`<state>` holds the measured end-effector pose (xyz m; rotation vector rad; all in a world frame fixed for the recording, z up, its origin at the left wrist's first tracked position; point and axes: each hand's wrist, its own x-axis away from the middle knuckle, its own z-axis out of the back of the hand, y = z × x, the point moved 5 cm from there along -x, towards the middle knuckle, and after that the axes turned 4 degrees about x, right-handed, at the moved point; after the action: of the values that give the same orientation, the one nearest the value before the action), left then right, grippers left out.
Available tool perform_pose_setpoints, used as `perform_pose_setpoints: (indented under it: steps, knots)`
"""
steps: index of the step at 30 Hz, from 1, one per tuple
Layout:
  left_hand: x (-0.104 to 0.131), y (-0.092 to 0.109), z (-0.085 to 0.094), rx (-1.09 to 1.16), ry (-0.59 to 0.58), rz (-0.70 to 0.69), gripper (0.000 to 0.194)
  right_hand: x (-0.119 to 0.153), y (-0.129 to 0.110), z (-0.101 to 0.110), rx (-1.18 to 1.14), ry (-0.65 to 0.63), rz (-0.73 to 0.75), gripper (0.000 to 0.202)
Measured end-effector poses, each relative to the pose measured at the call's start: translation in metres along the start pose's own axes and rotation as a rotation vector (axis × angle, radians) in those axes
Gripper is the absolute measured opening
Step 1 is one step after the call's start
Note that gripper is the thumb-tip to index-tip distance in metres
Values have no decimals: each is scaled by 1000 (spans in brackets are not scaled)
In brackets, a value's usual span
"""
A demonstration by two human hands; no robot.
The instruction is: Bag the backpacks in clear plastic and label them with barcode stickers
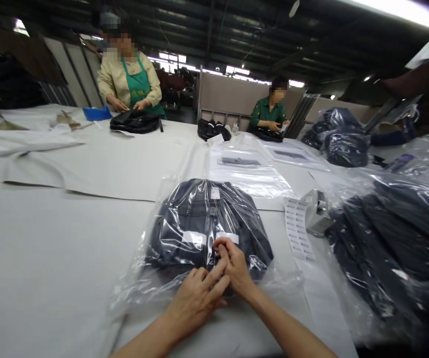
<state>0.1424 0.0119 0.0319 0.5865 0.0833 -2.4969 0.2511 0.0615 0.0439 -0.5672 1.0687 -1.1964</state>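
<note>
Over bagged jkt [199, 219]: LH [199, 293], RH [235, 266].

On the table [50, 258], a bagged garment [169, 238] lies beneath the left hand [199, 292] and right hand [235, 264]. Right of the hands lie a label strip [298, 229], then piled garments [396, 238]; beyond both hands, a plastic bag [251, 180].

Left hand [195, 296] and right hand [235, 266] are both bare, down around lower center of the frame. Same deal with the forearms [285, 318], bare right to the bottom edge. Left hand's got a broad back and slim fingers [217, 272]; right wrist [249, 292] looks kinda narrow, arm widening below it.
</note>
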Motion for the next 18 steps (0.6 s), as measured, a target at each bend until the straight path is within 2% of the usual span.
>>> perform_pose_setpoints:
  steps: [3,5,7,10,12,14,18]
  knots:
    - [1,-1,-3,-53,-160,39,69,-2,16,26,-6,161,-20,23]
    - [-1,2,-1,-62,-212,83,73,-1,26,48,157,293,17,24]
    - [-5,5,-2,-81,-239,121,74,3,33,67,348,360,101,24]
    - [-10,9,-4,-122,-260,138,75,11,43,91,532,313,242,27]
    - [-11,10,-6,-140,-270,136,76,17,51,117,603,277,275,29]
    - [-11,7,-9,-152,-276,144,77,18,63,160,619,350,171,32]
    - [-11,0,-20,-174,-253,134,79,15,99,281,499,763,-333,43]
